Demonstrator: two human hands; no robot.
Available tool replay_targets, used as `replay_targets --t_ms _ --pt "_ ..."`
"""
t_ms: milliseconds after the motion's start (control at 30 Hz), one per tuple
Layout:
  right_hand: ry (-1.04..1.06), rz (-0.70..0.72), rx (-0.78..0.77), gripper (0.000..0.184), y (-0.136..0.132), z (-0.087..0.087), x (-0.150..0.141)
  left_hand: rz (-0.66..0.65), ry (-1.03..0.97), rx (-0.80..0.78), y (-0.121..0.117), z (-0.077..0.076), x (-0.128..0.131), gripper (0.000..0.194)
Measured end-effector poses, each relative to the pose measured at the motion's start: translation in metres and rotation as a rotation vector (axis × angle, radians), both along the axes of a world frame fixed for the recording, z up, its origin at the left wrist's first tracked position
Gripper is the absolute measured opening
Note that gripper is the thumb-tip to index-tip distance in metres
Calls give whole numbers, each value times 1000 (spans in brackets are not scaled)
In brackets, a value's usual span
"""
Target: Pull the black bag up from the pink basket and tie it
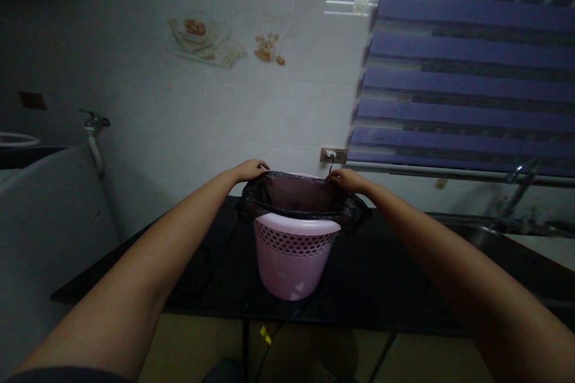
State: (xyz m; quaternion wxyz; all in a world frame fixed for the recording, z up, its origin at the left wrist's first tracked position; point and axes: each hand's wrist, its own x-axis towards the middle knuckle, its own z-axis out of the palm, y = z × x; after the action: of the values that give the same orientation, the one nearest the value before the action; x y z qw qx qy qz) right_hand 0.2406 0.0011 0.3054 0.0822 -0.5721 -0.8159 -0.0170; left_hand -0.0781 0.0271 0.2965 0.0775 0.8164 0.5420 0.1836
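Observation:
A pink plastic bin (290, 257) with a perforated band stands on a black countertop (386, 287). A black plastic bag (296, 194) lines it, its mouth stretched over the rim. My left hand (251, 169) pinches the bag's edge at the far left of the rim. My right hand (345, 179) grips the bag's edge at the far right. Both arms reach straight out over the counter.
A white tiled wall is behind the bin, with a wall socket (333, 155) just above it. A purple striped blind (467, 66) hangs at the right. A sink tap (521, 182) stands at far right. A white appliance (49, 221) and a tap (94, 125) are at left.

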Motion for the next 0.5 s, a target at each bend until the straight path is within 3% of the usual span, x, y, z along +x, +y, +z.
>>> replay_targets --t_ms 500 --pt "78 -25 12 40 -18 -1 1 -15 -56 -6 -15 0 -3 43"
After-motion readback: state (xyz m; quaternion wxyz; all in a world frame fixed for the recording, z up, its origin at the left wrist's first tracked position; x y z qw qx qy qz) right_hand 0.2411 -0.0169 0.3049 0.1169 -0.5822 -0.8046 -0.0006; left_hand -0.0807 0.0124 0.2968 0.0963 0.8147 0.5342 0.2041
